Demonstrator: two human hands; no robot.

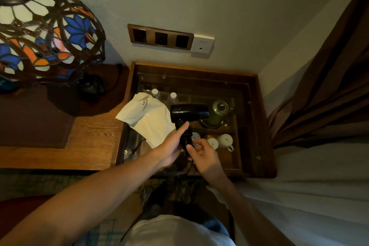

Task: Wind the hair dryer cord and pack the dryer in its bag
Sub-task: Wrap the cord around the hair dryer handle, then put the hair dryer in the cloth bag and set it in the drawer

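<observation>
Hair dryer (189,112): at centre, held above the glass-topped counter (250,126); barrel level, handle down, so the cord hangs free.
Left hand (173,146): grip closed round the handle, steadying it.
Right hand (201,156): at 4 o'clock, pinching the cord (189,166), apparently to wind it.
Bag (146,115): at 9 o'clock, flat on the counter, within reach.
</observation>
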